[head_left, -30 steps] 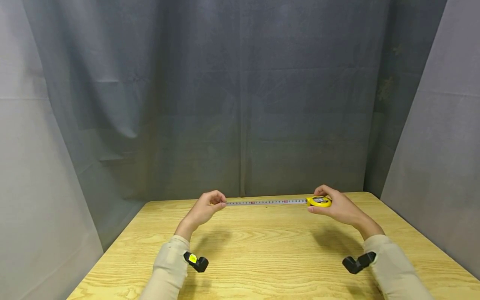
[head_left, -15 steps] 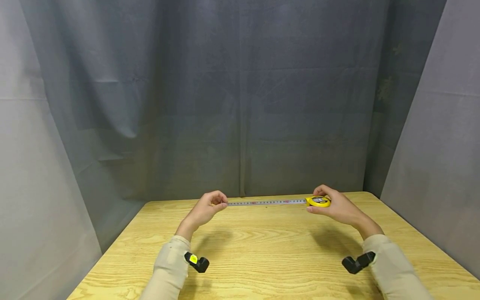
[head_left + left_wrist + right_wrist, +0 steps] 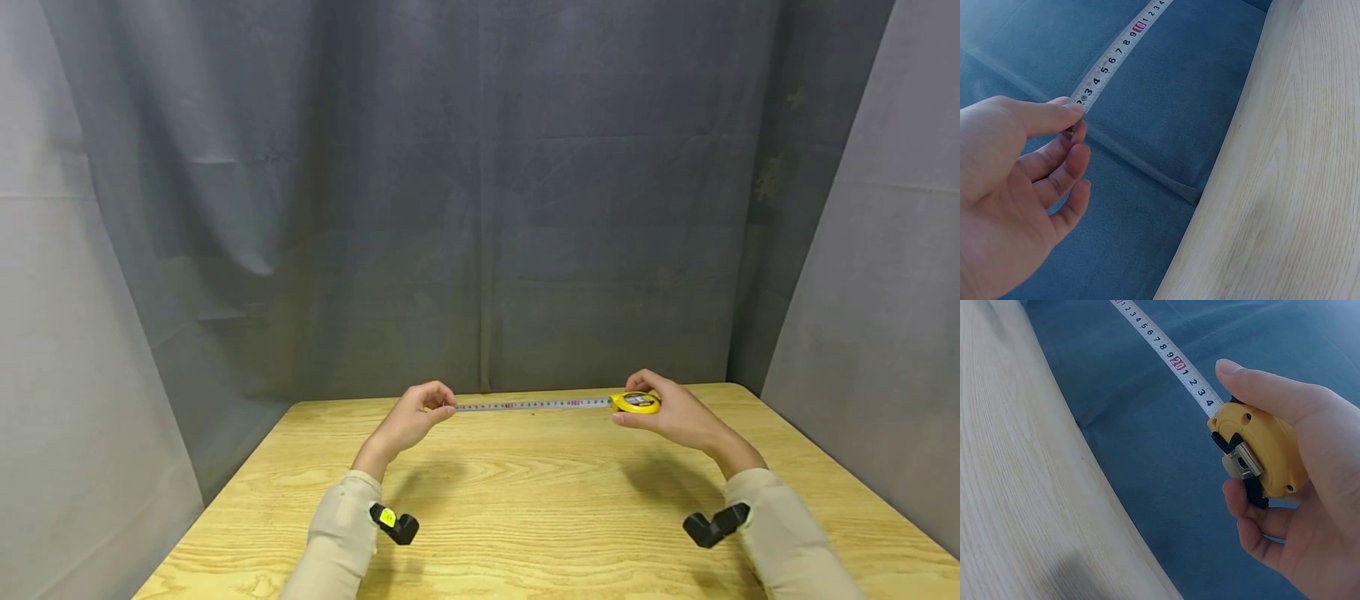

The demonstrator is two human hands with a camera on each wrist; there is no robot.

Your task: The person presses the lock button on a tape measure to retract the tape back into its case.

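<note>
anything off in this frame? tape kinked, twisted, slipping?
Nothing stands out. The tape runs straight and flat between the left hand, which pinches its tip, and the yellow case gripped in the right hand, above the table. No kink or twist shows.

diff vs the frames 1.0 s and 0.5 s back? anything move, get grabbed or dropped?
Almost nothing. The right hand with the yellow tape measure case eased very slightly toward the left hand, so the drawn-out blade spans a touch less. Nothing was taken or let go: the left hand still pinches the blade's end, the right still grips the case, both above the far edge of the wooden table.
</note>
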